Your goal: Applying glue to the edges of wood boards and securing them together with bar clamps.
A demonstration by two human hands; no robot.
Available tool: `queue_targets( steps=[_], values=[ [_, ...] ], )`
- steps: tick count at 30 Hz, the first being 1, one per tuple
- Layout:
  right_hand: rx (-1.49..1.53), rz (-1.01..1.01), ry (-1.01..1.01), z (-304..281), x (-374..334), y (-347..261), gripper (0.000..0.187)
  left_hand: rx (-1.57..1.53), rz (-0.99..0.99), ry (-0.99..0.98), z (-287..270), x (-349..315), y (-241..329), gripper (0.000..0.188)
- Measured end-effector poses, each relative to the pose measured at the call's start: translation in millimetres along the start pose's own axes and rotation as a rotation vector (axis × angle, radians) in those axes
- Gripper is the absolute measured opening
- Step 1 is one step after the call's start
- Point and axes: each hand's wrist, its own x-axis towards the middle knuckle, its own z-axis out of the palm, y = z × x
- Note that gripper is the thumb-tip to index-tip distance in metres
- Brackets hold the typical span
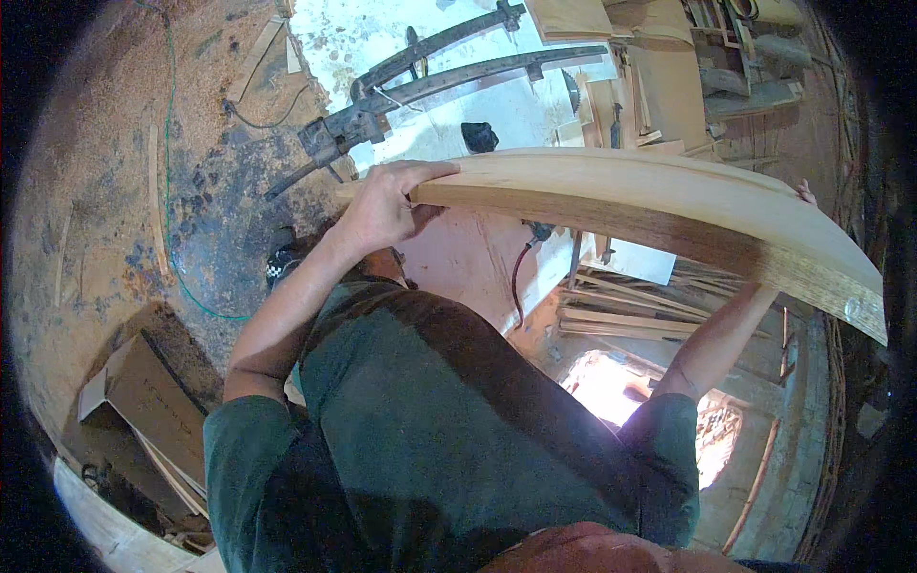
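The board [621,186], pinched by the left hand [384,201] at eleven o'clock, could be dropped if the right hand [806,193], grip untellable, is loosened.

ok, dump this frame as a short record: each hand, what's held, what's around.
left hand: gripping the left end of the wooden beam
right hand: holding the beam's right part, fingertips over the far edge; palm hidden
held: wooden beam, across the front of the body
beyond beam: two dark bar clamps, small black object
left floor: green cable, open cardboard box
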Motion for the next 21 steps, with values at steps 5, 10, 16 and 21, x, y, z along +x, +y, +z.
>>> queue_targets(
  steps=[5,10,16,21],
  values=[
    [0.081,0.073,0.021,-15,-8,35,0.044,-0.009,-0.048,-0.046,1,-2,0,0.049],
    [0.159,0.147,0.084,-6,-3,46,0.043,0.004,0.001,-0.034,3,-4,-3,0.051],
    [0.272,0.266,0.196,-2,-2,46,0.038,-0.011,0.036,-0.019,4,-3,-6,0.052],
    [0.367,0.358,0.289,-4,-5,40,0.035,-0.071,0.049,-0.017,2,-1,-7,0.051]
  ],
)
